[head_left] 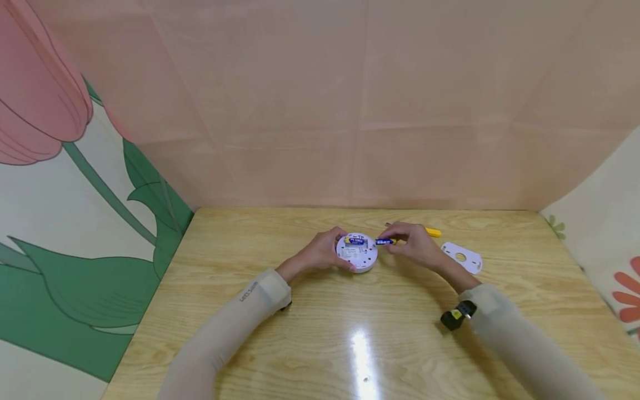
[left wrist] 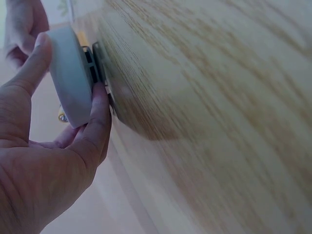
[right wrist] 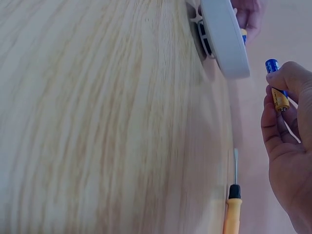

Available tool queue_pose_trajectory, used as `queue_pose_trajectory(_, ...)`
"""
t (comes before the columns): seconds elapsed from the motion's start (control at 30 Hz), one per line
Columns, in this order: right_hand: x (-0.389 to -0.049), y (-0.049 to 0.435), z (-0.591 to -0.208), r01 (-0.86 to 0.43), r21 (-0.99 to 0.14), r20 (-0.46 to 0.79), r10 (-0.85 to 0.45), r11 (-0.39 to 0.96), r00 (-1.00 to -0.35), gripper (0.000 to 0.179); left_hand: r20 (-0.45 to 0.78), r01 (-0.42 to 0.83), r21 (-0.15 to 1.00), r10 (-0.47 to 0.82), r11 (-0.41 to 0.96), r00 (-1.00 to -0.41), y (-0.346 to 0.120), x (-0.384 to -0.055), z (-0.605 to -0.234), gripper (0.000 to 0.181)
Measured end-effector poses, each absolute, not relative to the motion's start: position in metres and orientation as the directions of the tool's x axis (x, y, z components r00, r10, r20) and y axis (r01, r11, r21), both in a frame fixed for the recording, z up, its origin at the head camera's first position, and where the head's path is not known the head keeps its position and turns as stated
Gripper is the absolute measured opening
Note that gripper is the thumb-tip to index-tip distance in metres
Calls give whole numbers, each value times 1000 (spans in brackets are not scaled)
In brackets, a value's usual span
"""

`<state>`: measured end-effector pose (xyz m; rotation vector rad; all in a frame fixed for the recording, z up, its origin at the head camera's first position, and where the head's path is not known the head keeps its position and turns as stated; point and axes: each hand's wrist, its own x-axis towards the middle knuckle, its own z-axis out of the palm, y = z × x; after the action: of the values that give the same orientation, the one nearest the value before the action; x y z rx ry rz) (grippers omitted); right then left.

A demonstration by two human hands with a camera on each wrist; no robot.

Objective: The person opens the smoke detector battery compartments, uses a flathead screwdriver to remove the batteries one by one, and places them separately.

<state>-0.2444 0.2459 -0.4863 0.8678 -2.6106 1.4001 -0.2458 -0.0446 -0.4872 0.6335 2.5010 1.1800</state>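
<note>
My left hand (head_left: 320,251) holds a round white smoke detector (head_left: 357,260) by its rim, thumb on the near side and fingers around the far side. Its back faces up, with a printed label and a battery recess. One blue-and-yellow battery (head_left: 354,241) sits at that recess; whether it is fully seated cannot be told. Just right of the detector, my right hand (head_left: 417,245) pinches a second blue-and-yellow battery (right wrist: 279,87) between thumb and fingers. In the right wrist view this battery is apart from the detector's white side (right wrist: 226,39).
A screwdriver with a yellow handle (head_left: 433,232) lies beyond my right hand. To the right, a white mounting plate (head_left: 473,262) with a round central hole lies flat on the wooden table (head_left: 320,333). Behind the table's far edge hangs a pinkish cloth (head_left: 280,122).
</note>
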Motion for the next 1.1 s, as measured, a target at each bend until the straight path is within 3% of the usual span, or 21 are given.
queue_pose_trajectory(0.33, -247, 262, -491, -521, -735, 333, -438, 435, -835, 23, -83, 269, 768, 507, 581, -858, -43, -247, -489, 90)
queue_pose_trajectory(1.1, -255, 303, -506, -483, -654, 329, -357, 582, -875, 23, -77, 266, 778, 506, 570, -859, -42, -247, -491, 87)
